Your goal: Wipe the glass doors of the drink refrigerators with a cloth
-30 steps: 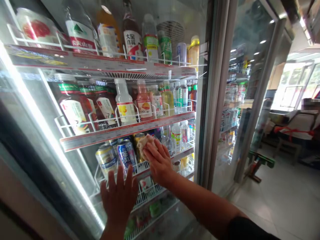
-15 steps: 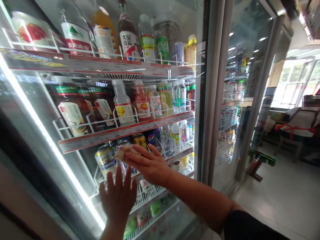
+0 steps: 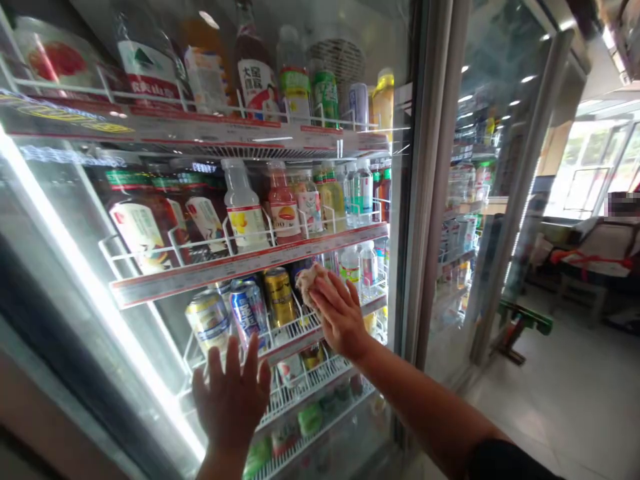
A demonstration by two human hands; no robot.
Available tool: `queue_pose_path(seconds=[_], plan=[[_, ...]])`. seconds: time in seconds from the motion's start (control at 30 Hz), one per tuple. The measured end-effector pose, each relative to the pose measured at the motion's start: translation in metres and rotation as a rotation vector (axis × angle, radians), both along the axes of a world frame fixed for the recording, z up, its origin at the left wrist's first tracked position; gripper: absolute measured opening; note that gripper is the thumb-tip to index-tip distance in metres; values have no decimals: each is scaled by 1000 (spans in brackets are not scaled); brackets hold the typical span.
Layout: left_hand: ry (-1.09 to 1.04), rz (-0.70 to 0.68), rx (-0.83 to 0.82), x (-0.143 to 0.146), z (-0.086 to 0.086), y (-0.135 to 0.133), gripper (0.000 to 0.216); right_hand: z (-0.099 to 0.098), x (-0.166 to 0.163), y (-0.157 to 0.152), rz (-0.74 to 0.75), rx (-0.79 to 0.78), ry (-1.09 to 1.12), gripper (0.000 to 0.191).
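Cloth (image 3: 308,281) shifted right, uncovering blue can (image 3: 247,307).

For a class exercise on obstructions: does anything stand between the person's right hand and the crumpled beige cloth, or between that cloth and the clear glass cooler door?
Nothing visible does. The right hand lies directly on the cloth, which appears against the glass door; the left hand is apart, lower left.

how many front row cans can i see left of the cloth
3: a yellow-and-white can at left, a blue can in the middle and a gold can nearest the cloth; more may be hidden behind.
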State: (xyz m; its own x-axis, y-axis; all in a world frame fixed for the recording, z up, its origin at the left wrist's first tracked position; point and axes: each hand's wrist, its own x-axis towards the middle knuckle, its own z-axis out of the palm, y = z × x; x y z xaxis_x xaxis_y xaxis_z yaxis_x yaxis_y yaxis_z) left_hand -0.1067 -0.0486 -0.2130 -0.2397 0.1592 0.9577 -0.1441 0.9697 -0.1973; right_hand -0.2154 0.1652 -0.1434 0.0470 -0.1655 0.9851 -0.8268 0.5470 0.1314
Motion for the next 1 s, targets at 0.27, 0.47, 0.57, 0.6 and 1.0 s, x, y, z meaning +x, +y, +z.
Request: queue_pose_path(seconds=[0.27,0.47,0.57,0.6,1.0], plan=[[20,-12,6,-1,0,-1,75,-23,-16,36,-45,-1,-39,57],[30,-16,-17,1,1,0,74,-70,-27,62,-134,-8,-64,55],[24,-12,-20,3,2,0,73,-81,-35,73,-182,-14,-76,56],[20,-10,-21,3,3,1,73,-81,-38,76,-193,-27,-82,58],[8,-7,-10,3,1,1,75,-12,-63,71,-105,-324,-107,59]])
